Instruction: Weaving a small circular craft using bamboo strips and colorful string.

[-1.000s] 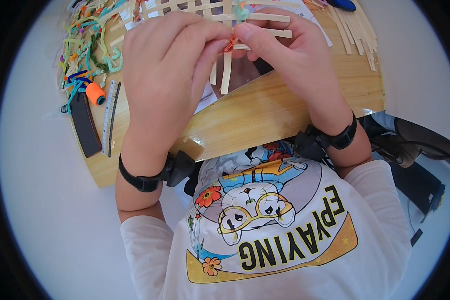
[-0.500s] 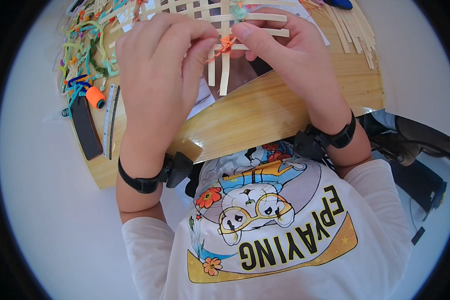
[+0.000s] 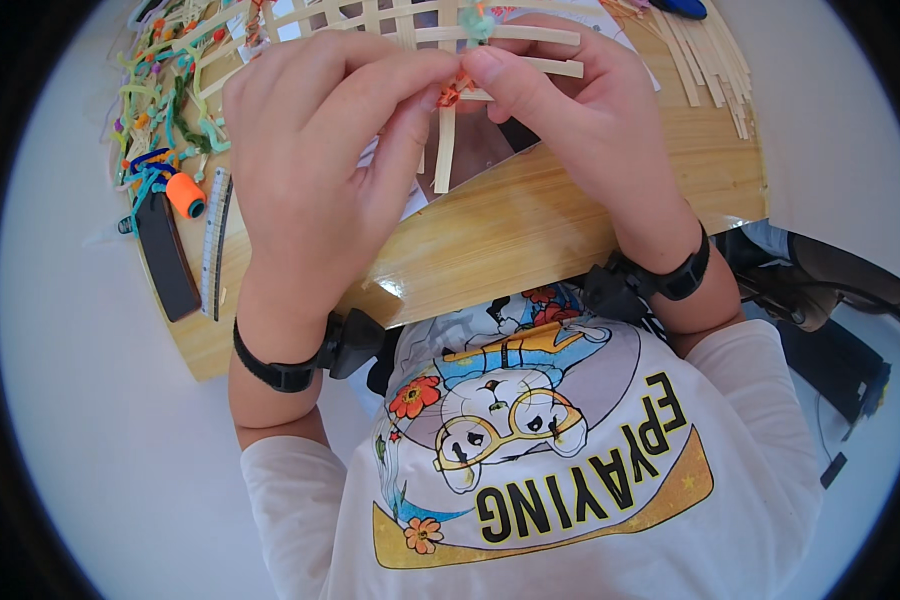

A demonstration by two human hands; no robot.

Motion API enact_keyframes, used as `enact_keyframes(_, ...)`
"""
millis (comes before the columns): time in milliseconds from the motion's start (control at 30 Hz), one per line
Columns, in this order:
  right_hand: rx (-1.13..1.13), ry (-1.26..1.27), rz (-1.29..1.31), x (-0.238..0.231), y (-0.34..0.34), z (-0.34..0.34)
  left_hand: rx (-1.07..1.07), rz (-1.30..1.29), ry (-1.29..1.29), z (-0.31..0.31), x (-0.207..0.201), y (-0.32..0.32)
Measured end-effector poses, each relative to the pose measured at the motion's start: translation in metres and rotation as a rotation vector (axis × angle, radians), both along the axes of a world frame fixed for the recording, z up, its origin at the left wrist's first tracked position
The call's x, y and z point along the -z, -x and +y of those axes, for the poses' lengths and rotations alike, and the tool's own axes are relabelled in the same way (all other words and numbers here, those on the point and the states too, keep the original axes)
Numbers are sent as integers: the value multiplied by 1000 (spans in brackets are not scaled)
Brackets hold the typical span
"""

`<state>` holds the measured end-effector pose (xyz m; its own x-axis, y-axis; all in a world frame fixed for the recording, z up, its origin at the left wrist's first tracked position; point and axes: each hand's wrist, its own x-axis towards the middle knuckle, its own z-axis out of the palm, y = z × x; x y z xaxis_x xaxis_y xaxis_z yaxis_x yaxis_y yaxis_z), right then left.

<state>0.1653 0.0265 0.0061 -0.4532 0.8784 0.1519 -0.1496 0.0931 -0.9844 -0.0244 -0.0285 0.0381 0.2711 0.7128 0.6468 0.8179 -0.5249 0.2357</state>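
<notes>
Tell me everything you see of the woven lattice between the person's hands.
The woven lattice is made of flat, pale strips, wood or bamboo by the look, crossing with open gaps. Strip ends stick out rightward and toward the person. Orange cord is wound near its closest edge; something pale green sits above. The right hand grips its right edge; the left hand is at the cord. Its top leaves the picture.

The picture's top edge cuts off the woven lattice (image 3: 445, 35), and the left hand (image 3: 320, 150) hides part of it. Fingertips partly cover the orange cord (image 3: 449, 97), too small to tell how it is wound. A dark blue object (image 3: 682, 8) is also cropped.
</notes>
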Motion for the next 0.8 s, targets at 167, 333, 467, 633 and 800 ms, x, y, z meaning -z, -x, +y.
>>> enact_keyframes(167,-23,24,-5,-4,-2,1,45,32,-36,5,3,6)
enact_keyframes(333,-12,37,75,0,0,1,0,-11,7,2,1,1)
enact_keyframes(467,-33,48,34,-2,0,1,0,5,-15,3,4,5)
enact_keyframes(633,-30,63,33,-3,-2,0,22,50,-46,2,0,5)
enact_keyframes(800,-30,8,-120,-6,-3,0,-26,-44,19,-1,1,4)
